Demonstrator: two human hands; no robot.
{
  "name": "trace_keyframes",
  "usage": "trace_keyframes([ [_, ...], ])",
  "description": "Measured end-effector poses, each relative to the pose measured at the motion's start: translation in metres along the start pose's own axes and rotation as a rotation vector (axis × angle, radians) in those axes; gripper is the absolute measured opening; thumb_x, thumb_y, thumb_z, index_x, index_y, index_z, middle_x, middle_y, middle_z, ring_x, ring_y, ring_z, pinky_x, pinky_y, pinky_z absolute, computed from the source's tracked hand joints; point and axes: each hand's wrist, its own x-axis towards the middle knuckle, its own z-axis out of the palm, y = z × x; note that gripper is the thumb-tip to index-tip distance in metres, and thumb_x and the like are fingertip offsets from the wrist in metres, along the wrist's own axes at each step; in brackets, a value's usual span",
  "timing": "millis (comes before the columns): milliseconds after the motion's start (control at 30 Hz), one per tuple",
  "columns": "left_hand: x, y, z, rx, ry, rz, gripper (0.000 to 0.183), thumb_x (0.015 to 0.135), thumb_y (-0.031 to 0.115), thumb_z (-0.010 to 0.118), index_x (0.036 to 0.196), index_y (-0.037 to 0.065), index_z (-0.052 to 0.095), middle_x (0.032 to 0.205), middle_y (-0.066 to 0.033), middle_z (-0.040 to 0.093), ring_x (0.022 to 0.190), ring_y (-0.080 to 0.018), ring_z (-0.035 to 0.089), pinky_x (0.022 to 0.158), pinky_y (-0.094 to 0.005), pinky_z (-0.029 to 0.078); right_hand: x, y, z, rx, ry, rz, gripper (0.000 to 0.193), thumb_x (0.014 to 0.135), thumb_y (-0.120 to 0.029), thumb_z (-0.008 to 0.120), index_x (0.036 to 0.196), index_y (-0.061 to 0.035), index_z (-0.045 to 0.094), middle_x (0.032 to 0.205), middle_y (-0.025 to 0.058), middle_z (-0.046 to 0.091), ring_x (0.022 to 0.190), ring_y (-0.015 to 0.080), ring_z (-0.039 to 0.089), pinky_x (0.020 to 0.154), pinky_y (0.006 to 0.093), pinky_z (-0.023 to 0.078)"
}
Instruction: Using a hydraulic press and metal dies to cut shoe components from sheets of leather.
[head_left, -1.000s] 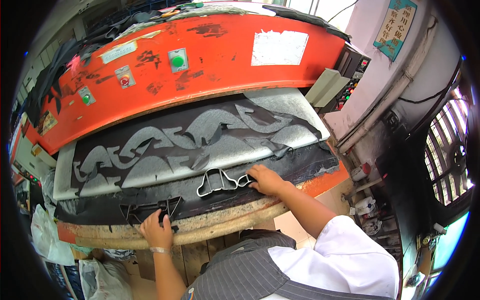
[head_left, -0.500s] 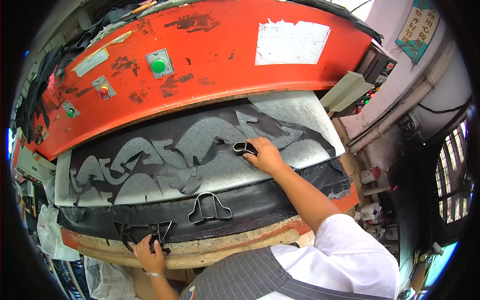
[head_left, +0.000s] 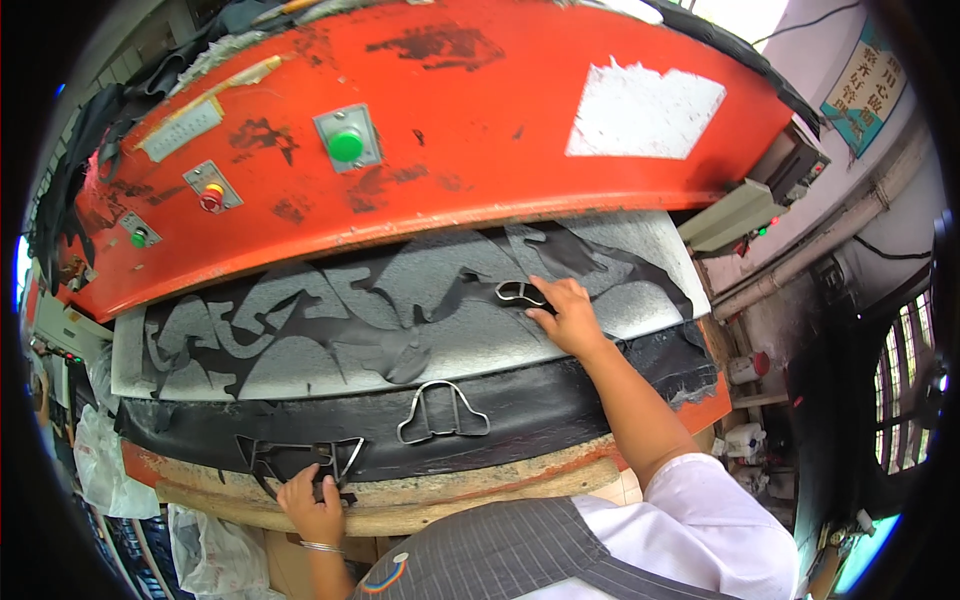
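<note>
My right hand (head_left: 570, 318) pinches a small metal cutting die (head_left: 521, 292), with a looped outline, between thumb and fingers. This die rests on a dark leather sheet (head_left: 398, 355) with several curved openings cut out of it. The leather lies on a pale cutting board (head_left: 470, 368). At the near edge, my left hand (head_left: 312, 505) grips the near side of a larger, dark-framed cutting die (head_left: 348, 460). Between the hands, a bell-shaped metal cutting die (head_left: 443, 412) lies untouched on the black padded strip (head_left: 540, 385).
A red press beam (head_left: 470, 130) spans the far side, low over the board. It carries a green button (head_left: 346, 146) and a red knob (head_left: 211, 198). A wooden rail (head_left: 420, 515) runs along the front. Plastic bags (head_left: 110, 465) hang at the left.
The whole view has shifted, and the red beam now hides more of the leather's far edge. Both hands stay on their cutting dies, with little movement against the board.
</note>
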Motion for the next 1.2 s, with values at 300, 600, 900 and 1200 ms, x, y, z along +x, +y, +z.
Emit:
trace_keyframes([
  [300,0.167,-0.077,-0.024,-0.477,0.221,-0.063,0.02,0.092,0.016,0.059,0.097,-0.003,0.064,0.085,-0.0095,0.065,0.078,-0.0164,0.06,0.071,-0.0306,0.048,0.023,-0.048,0.016,-0.218,0.339,0.092,0.068,0.069,-0.037,0.08,0.125,-0.0072,0.055,0.106,0.0127,0.061,0.1,0.0325,0.054,0.087,0.0448,0.041],
  [600,0.407,-0.204,-0.099,-0.331,0.662,-0.062,0.043,0.102,0.036,0.04,0.087,0.0,0.057,0.074,-0.0048,0.053,0.069,-0.0147,0.049,0.064,-0.0324,0.041,0.217,-0.225,0.043,0.33,0.344,-0.078,0.035,0.084,-0.032,0.07,0.098,-0.0058,0.052,0.079,0.0134,0.064,0.069,0.0343,0.064,0.061,0.0401,0.051],
  [900,0.153,0.03,-0.022,-0.476,-0.261,0.328,0.017,0.085,0.016,0.062,0.073,0.003,0.061,0.069,-0.0115,0.056,0.066,-0.027,0.057,0.059,-0.0379,0.045,0.011,-0.152,-0.015,0.161,-0.553,0.121,0.049,0.08,-0.045,0.069,0.104,-0.0042,0.059,0.09,0.0147,0.063,0.089,0.0335,0.061,0.077,0.0444,0.048],
  [1200,0.082,0.114,0.034,-0.274,-0.336,0.374,0.012,0.081,0.015,0.064,0.075,0.005,0.068,0.075,-0.0119,0.062,0.073,-0.0327,0.057,0.068,-0.0427,0.046,-0.071,-0.145,-0.018,-0.102,-0.441,-0.01,0.045,0.062,-0.027,0.08,0.097,-0.0054,0.06,0.097,0.0076,0.056,0.101,0.0243,0.052,0.086,0.0348,0.043],
])
